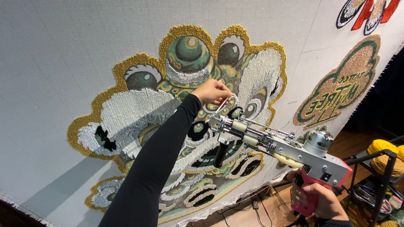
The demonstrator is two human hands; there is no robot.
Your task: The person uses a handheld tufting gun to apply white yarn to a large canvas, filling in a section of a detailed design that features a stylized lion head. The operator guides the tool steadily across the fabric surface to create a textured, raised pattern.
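Left hand: clenched, pinching a loop of pale yarn against the cloth, just above the gun's tip.
Right hand: grasping the red grip of the tufting gun, low right.
Gun axis: runs from lower right up-left, needle end toward the left hand.
Nearer hand: left, almost touching the tip.
Design: tufted green-gold lion face behind both.

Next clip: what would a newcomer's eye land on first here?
The big tufted lion-face design in green, gold and white fills the stretched cloth at centre. In front of it, the right hand grips a pink-handled tufting gun at lower right, while the left hand pinches white yarn near the gun's tip.
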